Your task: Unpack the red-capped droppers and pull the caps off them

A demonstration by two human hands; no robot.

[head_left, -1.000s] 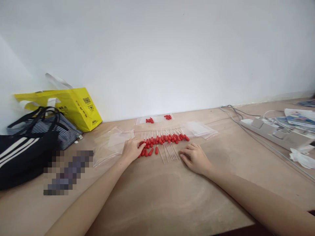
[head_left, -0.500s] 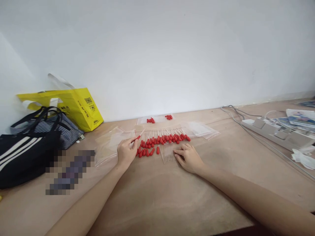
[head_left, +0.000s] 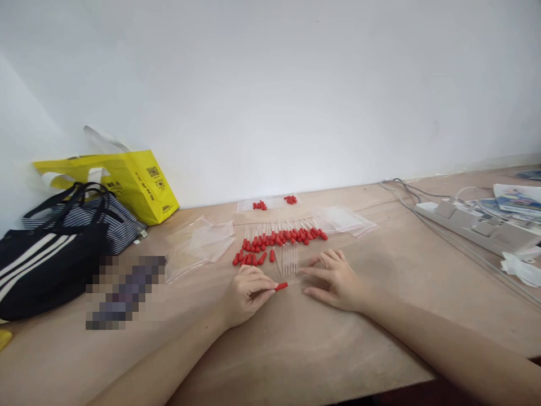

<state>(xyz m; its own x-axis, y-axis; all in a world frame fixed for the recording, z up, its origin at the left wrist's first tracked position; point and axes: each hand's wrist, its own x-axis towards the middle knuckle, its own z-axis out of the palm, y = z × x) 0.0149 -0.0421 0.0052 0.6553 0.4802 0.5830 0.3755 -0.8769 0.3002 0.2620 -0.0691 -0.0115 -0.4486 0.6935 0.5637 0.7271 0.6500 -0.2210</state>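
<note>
My left hand (head_left: 250, 292) pinches a dropper by its red rubber bulb (head_left: 281, 286). Its thin clear tube points right, towards my right hand (head_left: 332, 281). The fingers of that hand are spread, close to the tube's far end; whether they touch it is too faint to tell. Just beyond lie several clear pipette tubes (head_left: 289, 258) without bulbs, side by side. Loose red bulbs (head_left: 253, 259) sit left of them. Behind is a long row of droppers (head_left: 281, 237), bulbs towards me and tubes pointing away.
Clear zip bags (head_left: 200, 243) lie left of the row, more plastic bags (head_left: 344, 219) right. At the back, a bag with red bulbs (head_left: 260, 206) lies by the wall. A yellow bag (head_left: 156, 186) and black bag (head_left: 54, 270) stand left; a power strip (head_left: 473, 224) with cables lies right.
My left hand has brought the dropper from left of the row down and right, its tube now turned towards my right hand. My right hand has lifted off the loose tubes and moved slightly nearer me.
</note>
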